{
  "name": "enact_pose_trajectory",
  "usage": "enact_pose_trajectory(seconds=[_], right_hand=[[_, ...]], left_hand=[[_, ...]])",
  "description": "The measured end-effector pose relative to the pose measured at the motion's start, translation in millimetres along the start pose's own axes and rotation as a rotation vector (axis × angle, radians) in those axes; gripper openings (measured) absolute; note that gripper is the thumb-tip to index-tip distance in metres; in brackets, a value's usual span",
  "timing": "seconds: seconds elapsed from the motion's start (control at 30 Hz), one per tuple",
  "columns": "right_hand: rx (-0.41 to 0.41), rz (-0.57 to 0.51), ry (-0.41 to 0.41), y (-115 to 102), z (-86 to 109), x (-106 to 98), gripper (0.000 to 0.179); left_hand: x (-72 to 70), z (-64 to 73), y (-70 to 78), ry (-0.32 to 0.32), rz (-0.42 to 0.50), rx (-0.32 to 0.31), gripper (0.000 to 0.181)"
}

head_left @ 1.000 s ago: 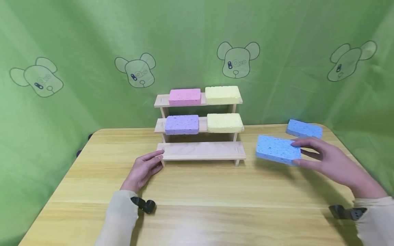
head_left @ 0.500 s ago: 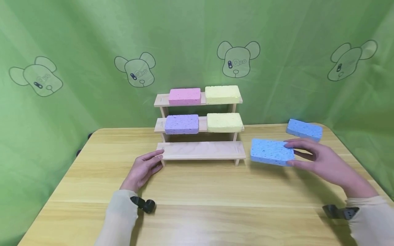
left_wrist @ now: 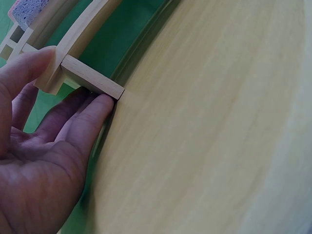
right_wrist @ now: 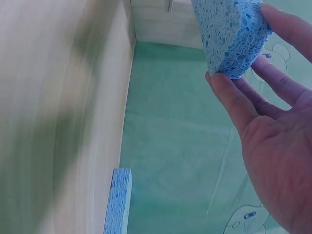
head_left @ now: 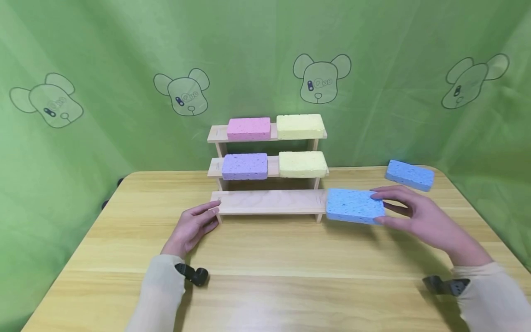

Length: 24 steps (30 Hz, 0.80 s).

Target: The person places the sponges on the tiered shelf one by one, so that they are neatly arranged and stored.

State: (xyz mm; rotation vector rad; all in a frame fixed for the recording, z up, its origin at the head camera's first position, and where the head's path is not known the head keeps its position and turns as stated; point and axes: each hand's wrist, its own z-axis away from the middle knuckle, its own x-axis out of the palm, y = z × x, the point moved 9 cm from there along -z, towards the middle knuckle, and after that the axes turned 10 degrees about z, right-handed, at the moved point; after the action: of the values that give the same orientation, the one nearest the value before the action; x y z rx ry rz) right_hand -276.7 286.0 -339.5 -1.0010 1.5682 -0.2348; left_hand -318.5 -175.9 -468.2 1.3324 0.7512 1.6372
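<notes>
A three-step wooden rack (head_left: 269, 203) stands on the table. My left hand (head_left: 195, 226) holds the left end of its bottom step. In the left wrist view, one digit lies at the board's end and other fingers (left_wrist: 92, 117) touch the leg beneath. My right hand (head_left: 415, 216) pinches a blue sponge (head_left: 354, 205) by its right end, thumb and fingers on opposite faces. The sponge is raised above the table, its left edge overlapping the bottom step's right end in the head view. The bottom step bears nothing.
The top step carries a pink sponge (head_left: 249, 129) and a yellow sponge (head_left: 300, 126). On the middle step are a purple sponge (head_left: 244, 166) and another yellow sponge (head_left: 303, 164). A second blue sponge (head_left: 410, 174) lies at the table's back right, before a green curtain (head_left: 373, 129).
My right hand has carried the blue sponge leftward to the bottom step's right end, turning it more level with the step. My left hand has stayed at the rack.
</notes>
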Motion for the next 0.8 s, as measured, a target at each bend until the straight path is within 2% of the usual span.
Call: enact_pose_trajectory(seconds=[0.3,0.63,0.8], right_hand=[[-0.032,-0.035,-0.026,-11,-10.7,16,0.043],[-0.079,-0.088,-0.062,-21,-21.5,33,0.043],[-0.066,-0.106,-0.085,-24,-28.8,45,0.043]], left_hand=[[0.2,1.1,0.7,-0.011,-0.006,-0.002,0.042],[0.5,-0.1,1.7,-0.007,0.001,-0.004,0.04],[0.2,-0.1,0.8,-0.002,0.003,-0.004,0.039]])
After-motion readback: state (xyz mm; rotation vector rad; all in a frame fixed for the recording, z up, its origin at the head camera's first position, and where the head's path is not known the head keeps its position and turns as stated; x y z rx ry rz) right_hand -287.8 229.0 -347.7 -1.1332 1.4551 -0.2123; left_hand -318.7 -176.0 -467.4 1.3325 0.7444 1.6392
